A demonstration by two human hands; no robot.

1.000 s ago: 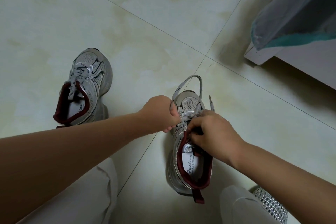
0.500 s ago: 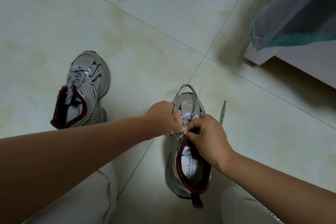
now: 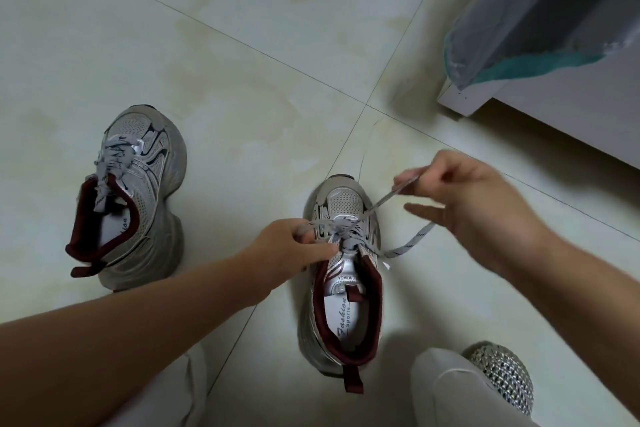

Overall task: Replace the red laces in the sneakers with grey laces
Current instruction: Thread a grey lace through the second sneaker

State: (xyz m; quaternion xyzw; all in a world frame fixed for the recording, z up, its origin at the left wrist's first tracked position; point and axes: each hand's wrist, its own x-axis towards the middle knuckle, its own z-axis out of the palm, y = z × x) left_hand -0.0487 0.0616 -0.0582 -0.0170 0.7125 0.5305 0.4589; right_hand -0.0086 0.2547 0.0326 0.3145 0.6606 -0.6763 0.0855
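Observation:
Two silver sneakers with dark red lining stand on the tiled floor. The left sneaker [image 3: 138, 198] carries a grey patterned lace [image 3: 112, 163] tied over its tongue. The right sneaker [image 3: 344, 284] sits between my hands. My left hand [image 3: 291, 250] pinches one strand of its grey lace [image 3: 405, 248] at the top eyelets. My right hand [image 3: 467, 204] is raised to the right of the toe and pinches the other strand, pulled taut up and to the right. A loose lace end trails on the floor to the right. No red lace is visible.
My light trouser knees [image 3: 446, 392] fill the bottom edge. A studded silver shoe [image 3: 502, 374] shows at the bottom right. A white furniture base [image 3: 519, 107] with a grey and teal cloth [image 3: 540, 21] hanging over it stands at the upper right.
My right hand has left the tongue and drawn a lace strand up and to the right. The loop that stood above the toe is gone. My left hand stays at the eyelets.

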